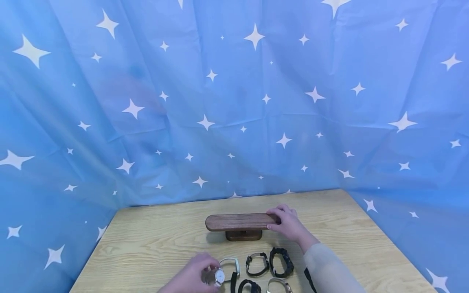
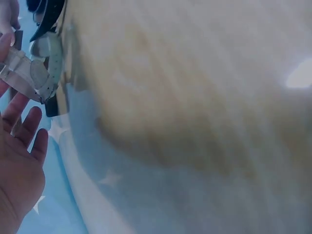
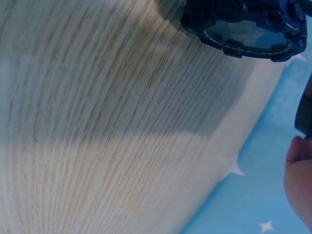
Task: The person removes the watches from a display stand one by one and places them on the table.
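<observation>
A silver wristwatch (image 1: 219, 276) with a pale dial is pinched between the thumb and fingers of my left hand (image 1: 194, 274), at the front of the table. In the left wrist view its metal band (image 2: 22, 73) loops by the fingers, with the lower fingers spread. My right hand (image 1: 289, 224) grips the right end of a dark wooden watch stand (image 1: 234, 222), thumb in front and fingers over the top. The stand is a rounded horizontal bar on a short base (image 1: 243, 235). A white-strapped watch (image 1: 237, 266) stands just right of the left hand.
Between the arms lie a slim black-strapped watch (image 1: 257, 264), a chunky black watch (image 1: 287, 264), another black watch (image 1: 253, 287) and a metal-banded watch (image 1: 283, 283), the last two cut off by the frame. A starry blue cloth (image 1: 234, 101) hangs behind the wooden table (image 1: 154, 240).
</observation>
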{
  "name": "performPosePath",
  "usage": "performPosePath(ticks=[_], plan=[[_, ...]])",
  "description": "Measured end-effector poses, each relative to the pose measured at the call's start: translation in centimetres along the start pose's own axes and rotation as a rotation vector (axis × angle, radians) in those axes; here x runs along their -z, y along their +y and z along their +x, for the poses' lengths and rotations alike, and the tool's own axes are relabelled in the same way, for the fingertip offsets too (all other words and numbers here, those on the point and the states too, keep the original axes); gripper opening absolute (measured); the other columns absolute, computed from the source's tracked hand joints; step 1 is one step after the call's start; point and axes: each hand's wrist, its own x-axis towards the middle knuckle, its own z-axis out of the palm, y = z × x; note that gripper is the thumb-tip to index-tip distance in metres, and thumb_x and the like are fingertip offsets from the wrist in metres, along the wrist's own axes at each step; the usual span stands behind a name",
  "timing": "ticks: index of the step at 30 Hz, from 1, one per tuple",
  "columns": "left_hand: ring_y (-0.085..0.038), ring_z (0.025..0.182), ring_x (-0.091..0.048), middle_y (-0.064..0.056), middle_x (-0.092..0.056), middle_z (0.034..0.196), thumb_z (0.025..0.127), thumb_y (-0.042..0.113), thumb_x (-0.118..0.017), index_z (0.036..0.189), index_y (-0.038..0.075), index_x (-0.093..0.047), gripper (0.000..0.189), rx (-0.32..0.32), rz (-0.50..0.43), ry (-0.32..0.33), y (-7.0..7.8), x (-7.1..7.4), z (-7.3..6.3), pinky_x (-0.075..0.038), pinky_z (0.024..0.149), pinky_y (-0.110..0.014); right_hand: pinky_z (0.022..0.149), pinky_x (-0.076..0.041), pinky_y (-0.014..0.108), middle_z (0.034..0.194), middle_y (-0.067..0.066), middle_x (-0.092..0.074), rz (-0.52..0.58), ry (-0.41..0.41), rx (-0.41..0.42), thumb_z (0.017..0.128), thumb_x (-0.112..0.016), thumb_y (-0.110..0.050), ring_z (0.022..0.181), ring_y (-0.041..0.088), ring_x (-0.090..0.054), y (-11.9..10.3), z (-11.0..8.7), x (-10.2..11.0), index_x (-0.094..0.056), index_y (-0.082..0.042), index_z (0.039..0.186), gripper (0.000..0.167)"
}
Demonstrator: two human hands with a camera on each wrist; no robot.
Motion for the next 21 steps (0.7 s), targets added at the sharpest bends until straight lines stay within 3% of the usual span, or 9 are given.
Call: performPosePath(ticks=[5, 9, 16, 21], plan=[[-0.002, 0.088, -0.043, 0.016, -0.056, 0.098, 0.076, 0.039, -0.076, 0.108, 0.019, -0.063, 0.039, -0.059, 0.025, 0.010, -0.8, -1.1, -0.8, -0.034, 0.070, -0.023, 0.085, -0.040, 0.048, 0.120, 0.006, -0.049, -0.004, -0.013, 0.001, 0.079, -0.075, -0.028, 0.108, 0.032, -0.039, 0.2, 0.1, -0.1, -0.062, -0.019, 0.119, 0.042], [-0.002, 0.091, -0.041, 0.014, -0.056, 0.101, 0.074, 0.042, -0.076, 0.108, 0.022, -0.063, 0.041, -0.057, 0.036, 0.031, -1.3, -2.0, -1.3, -0.030, 0.070, -0.023, 0.085, -0.040, 0.049, 0.121, 0.008, -0.048, -0.002, -0.016, 0.017, 0.080, -0.075, -0.028, 0.108, 0.034, -0.039, 0.4, 0.2, 0.0, -0.062, -0.018, 0.119, 0.043], [-0.001, 0.087, -0.042, 0.014, -0.056, 0.097, 0.073, 0.048, -0.074, 0.103, 0.024, -0.065, 0.040, -0.116, 0.224, 0.124, -1.3, -3.3, -1.6, -0.027, 0.065, -0.018, 0.086, -0.040, 0.050, 0.122, 0.009, -0.048, -0.014, -0.024, 0.021, 0.081, -0.074, -0.028, 0.109, 0.035, -0.039, 0.5, 0.2, 0.0, -0.062, -0.017, 0.120, 0.043], [0.004, 0.079, -0.035, 0.017, -0.054, 0.093, 0.079, 0.049, -0.067, 0.101, 0.028, -0.065, 0.031, -0.127, 0.331, 0.114, -1.1, -3.8, -1.7, -0.024, 0.061, -0.015, 0.086, -0.040, 0.050, 0.123, 0.010, -0.047, -0.007, -0.029, 0.018, 0.081, -0.074, -0.028, 0.110, 0.036, -0.038, 0.4, 0.4, -0.1, -0.062, -0.018, 0.120, 0.042]])
